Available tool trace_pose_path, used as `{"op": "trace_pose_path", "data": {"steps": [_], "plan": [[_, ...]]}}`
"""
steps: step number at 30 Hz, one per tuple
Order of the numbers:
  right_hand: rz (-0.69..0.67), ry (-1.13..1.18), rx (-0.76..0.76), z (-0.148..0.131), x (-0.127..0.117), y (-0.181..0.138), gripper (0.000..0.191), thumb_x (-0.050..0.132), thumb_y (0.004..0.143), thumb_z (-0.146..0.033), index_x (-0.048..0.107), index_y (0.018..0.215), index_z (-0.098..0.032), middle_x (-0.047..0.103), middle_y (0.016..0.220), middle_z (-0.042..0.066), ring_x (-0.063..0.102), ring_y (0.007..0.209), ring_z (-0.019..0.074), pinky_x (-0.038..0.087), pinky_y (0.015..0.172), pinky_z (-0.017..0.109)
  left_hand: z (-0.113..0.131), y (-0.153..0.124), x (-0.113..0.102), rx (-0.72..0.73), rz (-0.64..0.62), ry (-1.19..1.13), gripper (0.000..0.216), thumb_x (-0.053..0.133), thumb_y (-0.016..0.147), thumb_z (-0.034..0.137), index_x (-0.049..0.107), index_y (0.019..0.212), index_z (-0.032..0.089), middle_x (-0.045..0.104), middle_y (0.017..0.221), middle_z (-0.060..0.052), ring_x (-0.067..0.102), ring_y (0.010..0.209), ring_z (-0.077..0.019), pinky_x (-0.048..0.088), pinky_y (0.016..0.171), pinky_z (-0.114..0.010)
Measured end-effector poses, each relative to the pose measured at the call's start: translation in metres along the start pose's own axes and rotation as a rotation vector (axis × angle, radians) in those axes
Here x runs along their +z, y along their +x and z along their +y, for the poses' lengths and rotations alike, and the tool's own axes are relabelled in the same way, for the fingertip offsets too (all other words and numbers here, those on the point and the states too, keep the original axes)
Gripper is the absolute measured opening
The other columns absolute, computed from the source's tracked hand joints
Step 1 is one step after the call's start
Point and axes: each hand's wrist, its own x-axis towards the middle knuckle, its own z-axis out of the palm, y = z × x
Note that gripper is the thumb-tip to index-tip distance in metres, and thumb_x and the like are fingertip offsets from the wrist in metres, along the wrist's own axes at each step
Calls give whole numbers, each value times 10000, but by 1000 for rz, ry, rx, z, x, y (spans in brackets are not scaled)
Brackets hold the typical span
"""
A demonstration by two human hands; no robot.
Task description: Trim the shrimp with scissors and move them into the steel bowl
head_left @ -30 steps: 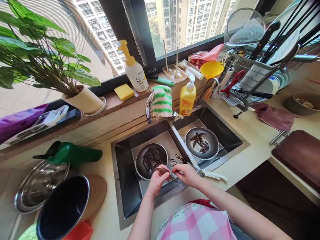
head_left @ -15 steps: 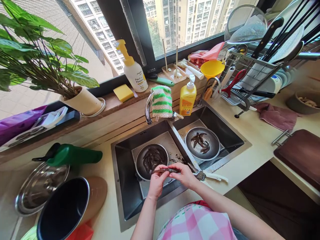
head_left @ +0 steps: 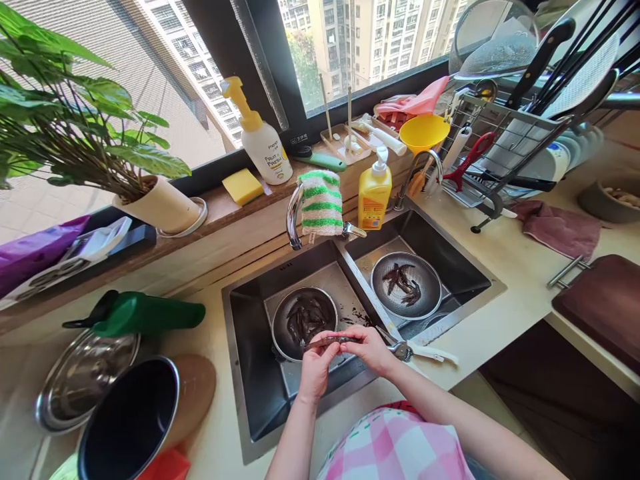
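Note:
Over the front of the left sink basin, my left hand and my right hand pinch a dark raw shrimp between their fingertips, stretched roughly level. Just beyond, a round pan in the left basin carries a heap of dark shrimp. In the right basin, a second pan has several shrimp lying in it. White-handled kitchen shears rest at the sink's front edge beside my right wrist, their blades partly hidden by my hand. Dark scraps litter the left basin floor.
A faucet with a striped cloth stands behind the divider, near a yellow soap bottle. At left are a large pot and a green container. A dish rack and a brown board occupy the right.
Both hands stay together on the same shrimp, which has shifted very slightly in the fingers. The view has moved a little; the pans and shears rest as before.

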Motion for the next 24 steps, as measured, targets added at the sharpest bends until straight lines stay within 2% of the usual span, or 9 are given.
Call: {"op": "trace_pose_path", "data": {"steps": [11,15,18,24], "plan": [[-20,-94,-20,-8,-4,1,214,666,663,-403,706,680,-193,626,712,13,567,719,147,446,700,270,-1,2,-1,-18,-18,80,235,700,636,249,633,841,155,649,849,-55,583,719,-158,477,653,-275],[45,-130,-50,-7,-5,3,189,673,663,-370,708,742,-202,625,715,15,567,709,144,446,689,271,-1,2,2,4,-30,64,244,687,657,243,622,880,165,636,878,-46,576,752,-148,473,673,-263],[64,-140,-57,-6,-5,4,212,685,655,-341,705,820,-211,640,767,26,578,746,156,449,722,294,-1,3,6,10,22,23,226,679,671,238,608,878,181,624,844,-18,565,710,-115,463,654,-235],[69,61,96,-4,-2,5,359,703,619,-395,681,909,-183,676,891,57,606,828,187,459,796,346,-2,6,7,7,109,29,242,718,617,234,617,825,163,639,812,-18,583,722,-132,473,681,-260]]}}
